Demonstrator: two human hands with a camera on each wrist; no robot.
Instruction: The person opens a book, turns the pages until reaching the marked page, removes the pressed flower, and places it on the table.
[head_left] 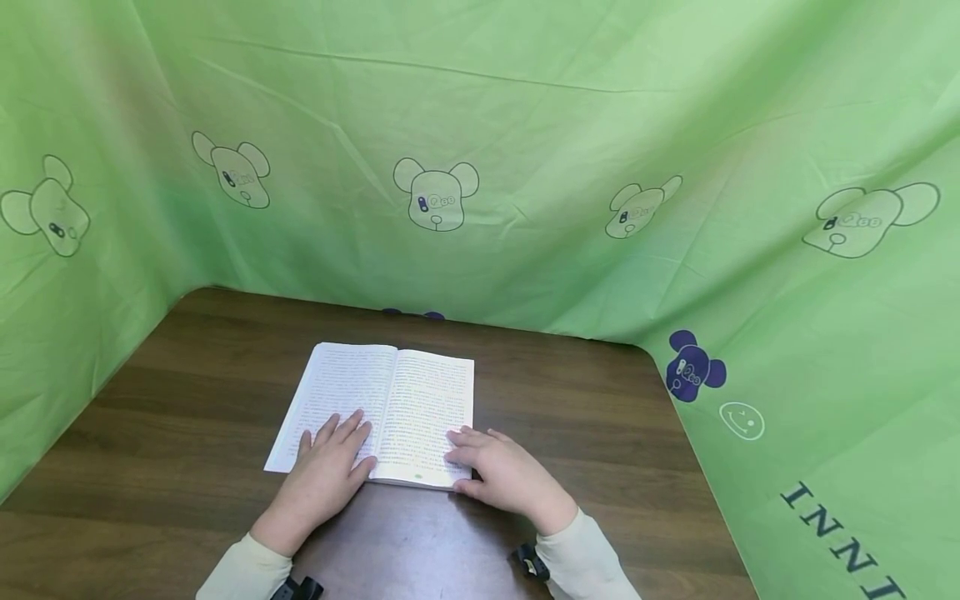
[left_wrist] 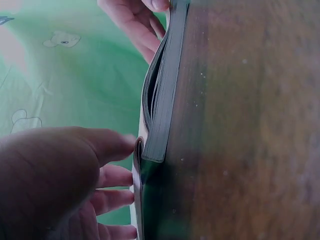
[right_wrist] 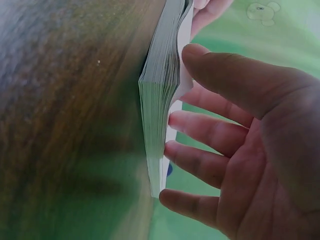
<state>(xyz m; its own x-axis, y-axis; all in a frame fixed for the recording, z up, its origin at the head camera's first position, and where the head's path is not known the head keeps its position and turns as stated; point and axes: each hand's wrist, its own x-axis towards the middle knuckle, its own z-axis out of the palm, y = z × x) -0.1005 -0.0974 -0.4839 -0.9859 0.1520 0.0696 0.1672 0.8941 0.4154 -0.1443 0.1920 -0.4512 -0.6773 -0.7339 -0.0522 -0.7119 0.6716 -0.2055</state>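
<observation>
An open book (head_left: 431, 400) lies on the wooden table, its two pages full of printed lines. My left hand (head_left: 324, 475) rests on the lower part of the left page with fingers spread, its thumb near the spine. Over the lower right corner of the right page lies my right hand (head_left: 504, 475), fingertips on the page edge. In the left wrist view, the thumb and fingers of the left hand (left_wrist: 65, 175) touch the thin left side of the book (left_wrist: 162, 115). The right wrist view shows the right hand (right_wrist: 250, 140) with fingertips along the thick page block (right_wrist: 157, 110).
The brown wooden table (head_left: 187, 400) extends around the book. A green curtain (head_left: 525, 125) printed with bear heads encloses the back and both sides. Dark straps with small devices (head_left: 531, 562) sit at the wrists, beside pale sleeves (head_left: 588, 558).
</observation>
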